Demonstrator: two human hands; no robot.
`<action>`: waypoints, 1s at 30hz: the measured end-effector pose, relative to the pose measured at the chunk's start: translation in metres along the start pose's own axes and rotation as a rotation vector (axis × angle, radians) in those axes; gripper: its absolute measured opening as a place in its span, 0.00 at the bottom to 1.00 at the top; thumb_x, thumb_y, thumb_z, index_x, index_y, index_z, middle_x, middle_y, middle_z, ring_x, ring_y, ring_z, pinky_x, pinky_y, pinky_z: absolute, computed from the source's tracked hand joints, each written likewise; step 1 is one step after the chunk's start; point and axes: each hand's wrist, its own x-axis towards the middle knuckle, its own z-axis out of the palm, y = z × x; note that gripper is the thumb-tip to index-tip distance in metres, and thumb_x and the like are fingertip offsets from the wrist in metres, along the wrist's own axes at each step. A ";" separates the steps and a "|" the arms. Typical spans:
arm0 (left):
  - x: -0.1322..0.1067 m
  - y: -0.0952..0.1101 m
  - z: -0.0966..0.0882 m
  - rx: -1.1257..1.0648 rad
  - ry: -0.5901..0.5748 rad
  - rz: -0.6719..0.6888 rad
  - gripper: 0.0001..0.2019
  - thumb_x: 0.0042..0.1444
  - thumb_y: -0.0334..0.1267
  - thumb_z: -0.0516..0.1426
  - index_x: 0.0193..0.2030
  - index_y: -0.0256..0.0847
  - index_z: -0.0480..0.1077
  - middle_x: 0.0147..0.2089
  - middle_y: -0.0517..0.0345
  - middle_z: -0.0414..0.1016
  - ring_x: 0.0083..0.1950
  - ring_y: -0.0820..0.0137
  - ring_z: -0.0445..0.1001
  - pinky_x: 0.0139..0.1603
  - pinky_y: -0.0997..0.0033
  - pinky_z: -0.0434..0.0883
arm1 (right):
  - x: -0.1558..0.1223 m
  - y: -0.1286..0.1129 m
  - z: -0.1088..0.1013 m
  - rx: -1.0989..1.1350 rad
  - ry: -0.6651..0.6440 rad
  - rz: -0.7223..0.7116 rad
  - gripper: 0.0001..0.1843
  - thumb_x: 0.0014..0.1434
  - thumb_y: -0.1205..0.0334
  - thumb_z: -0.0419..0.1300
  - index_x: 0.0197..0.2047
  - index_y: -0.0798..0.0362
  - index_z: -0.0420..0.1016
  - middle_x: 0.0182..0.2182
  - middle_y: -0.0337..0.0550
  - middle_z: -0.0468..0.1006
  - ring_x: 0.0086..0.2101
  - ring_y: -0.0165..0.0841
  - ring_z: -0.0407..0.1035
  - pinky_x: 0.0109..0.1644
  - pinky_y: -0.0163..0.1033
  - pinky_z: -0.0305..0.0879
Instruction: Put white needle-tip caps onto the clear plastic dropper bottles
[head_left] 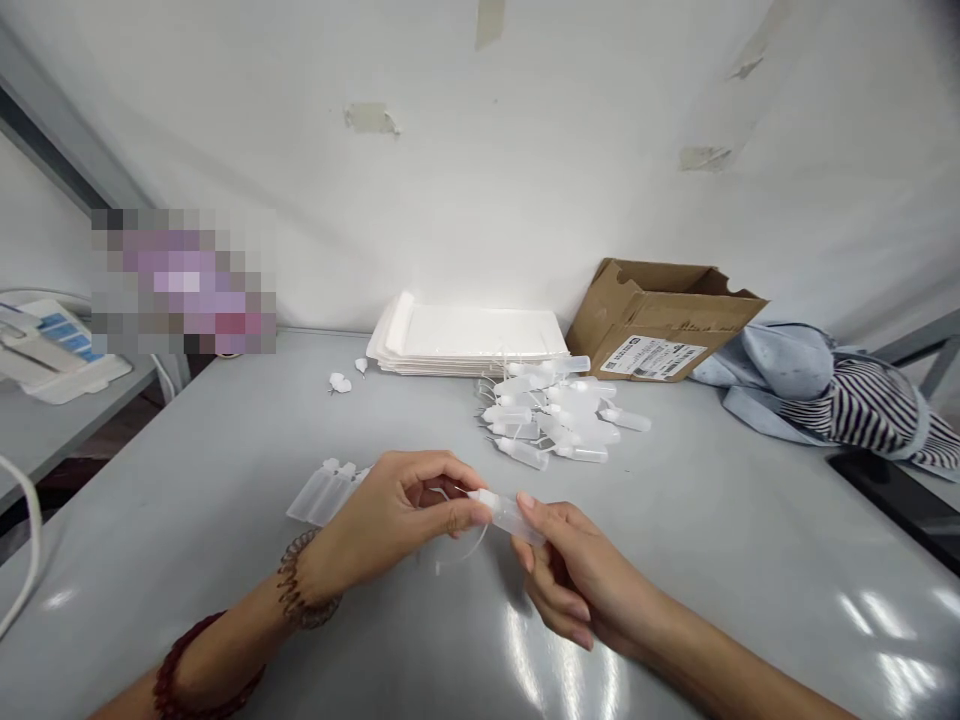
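Observation:
A small translucent needle-tip bottle is held between both hands above the grey table. My left hand pinches its white cap at the needle end. The thumb and fingers of my right hand grip the bottle's body. A thin clear strap hangs in a loop below the cap. Beside my left hand lie several bottles in a row, partly hidden by that hand. Beyond my hands is a pile of similar bottles with needle tips and straps.
Loose white caps lie at the back left of the table. A stack of white envelopes rests by the wall, next to an open cardboard box. At right are a bundle of cloth and a black phone.

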 end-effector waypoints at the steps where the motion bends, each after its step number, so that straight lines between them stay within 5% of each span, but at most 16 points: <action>1: 0.000 0.000 0.001 0.017 0.002 -0.033 0.09 0.52 0.42 0.61 0.31 0.37 0.74 0.24 0.62 0.72 0.26 0.74 0.70 0.27 0.77 0.70 | 0.000 0.000 0.000 -0.028 0.014 -0.016 0.29 0.61 0.40 0.49 0.22 0.56 0.65 0.04 0.27 0.55 0.06 0.20 0.49 0.10 0.24 0.46; 4: 0.000 0.000 0.002 0.036 -0.042 -0.069 0.12 0.56 0.43 0.58 0.28 0.36 0.72 0.20 0.63 0.69 0.22 0.76 0.68 0.24 0.77 0.68 | -0.001 -0.001 0.001 -0.094 0.039 -0.030 0.28 0.62 0.42 0.48 0.22 0.56 0.64 0.05 0.27 0.56 0.06 0.20 0.50 0.11 0.25 0.47; 9: -0.004 0.005 0.001 0.066 -0.082 0.028 0.08 0.56 0.40 0.57 0.34 0.37 0.73 0.28 0.60 0.73 0.30 0.73 0.71 0.32 0.75 0.70 | -0.004 0.003 0.005 -0.291 0.070 -0.067 0.27 0.64 0.43 0.43 0.22 0.53 0.59 0.05 0.26 0.53 0.07 0.22 0.48 0.12 0.28 0.47; 11: -0.005 0.007 0.001 0.124 -0.045 0.031 0.08 0.57 0.40 0.55 0.33 0.38 0.71 0.28 0.61 0.71 0.30 0.74 0.68 0.30 0.76 0.67 | -0.006 0.007 0.006 -0.613 0.195 -0.247 0.24 0.65 0.46 0.43 0.23 0.52 0.57 0.08 0.27 0.55 0.10 0.22 0.49 0.15 0.29 0.47; 15: -0.006 0.008 0.001 0.248 -0.004 -0.017 0.16 0.59 0.44 0.52 0.23 0.38 0.64 0.21 0.66 0.60 0.23 0.77 0.58 0.23 0.77 0.57 | -0.007 0.011 0.003 -1.419 0.386 -0.824 0.17 0.68 0.56 0.44 0.30 0.54 0.61 0.15 0.32 0.62 0.14 0.25 0.52 0.18 0.32 0.48; 19: -0.005 0.004 0.002 0.242 -0.073 -0.101 0.18 0.60 0.41 0.48 0.21 0.38 0.64 0.17 0.66 0.60 0.20 0.77 0.58 0.23 0.76 0.57 | -0.004 0.010 0.001 -1.848 0.577 -1.188 0.13 0.68 0.61 0.46 0.37 0.59 0.64 0.17 0.37 0.67 0.17 0.27 0.57 0.21 0.34 0.52; 25: -0.002 -0.004 0.006 0.120 -0.154 -0.146 0.19 0.61 0.43 0.48 0.19 0.40 0.59 0.15 0.67 0.59 0.18 0.76 0.59 0.24 0.75 0.62 | -0.003 0.010 0.002 -1.947 0.590 -1.182 0.13 0.69 0.60 0.44 0.39 0.59 0.64 0.18 0.37 0.67 0.17 0.28 0.58 0.22 0.34 0.53; 30: -0.002 -0.006 0.008 0.186 -0.141 -0.134 0.20 0.61 0.49 0.47 0.21 0.40 0.58 0.17 0.67 0.60 0.18 0.75 0.61 0.23 0.74 0.61 | -0.005 0.008 0.001 -1.649 0.433 -0.747 0.16 0.69 0.57 0.38 0.33 0.53 0.58 0.15 0.30 0.60 0.14 0.26 0.54 0.17 0.31 0.50</action>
